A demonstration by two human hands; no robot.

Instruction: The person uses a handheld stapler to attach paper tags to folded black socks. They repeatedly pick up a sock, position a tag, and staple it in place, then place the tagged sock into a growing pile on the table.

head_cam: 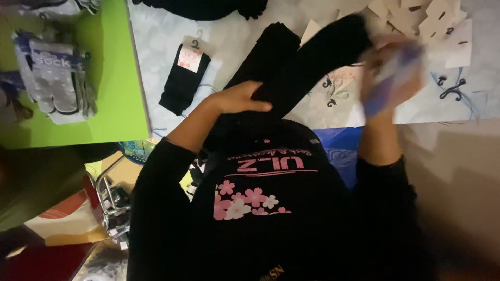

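The left hand (pixel 240 99) lies with fingers curled over the near end of a pair of black socks (pixel 307 62), soft matte knit, pressing it down just beyond the person's chest. The socks form a long dark strip whose long axis runs from that near-left end up and away to the far right, where the toe end points toward the right hand (pixel 393 73). The right hand is blurred; it is closed around something flat, blue and white, perhaps a paper band or card, but what it is cannot be told. A second dark sock strip (pixel 268 49) lies just left of the first, nearly parallel to it. They rest on a counter (pixel 156 41) covered in a pale, faintly patterned sheet. Further left on it lies a finished pair of black socks (pixel 182 83), short and folded, standing almost upright in the view, with a white rectangular label (pixel 191 54) marked in red and topped by a small hook at its far end. At the far right is a scatter of white paper cards (pixel 432 23), slotted and overlapping, and near them small black plastic hooks (pixel 452 89) lie loose. On the far left a bright green surface (pixel 117 88) carries a bundle of grey patterned socks (pixel 54 78) wrapped in a printed band.
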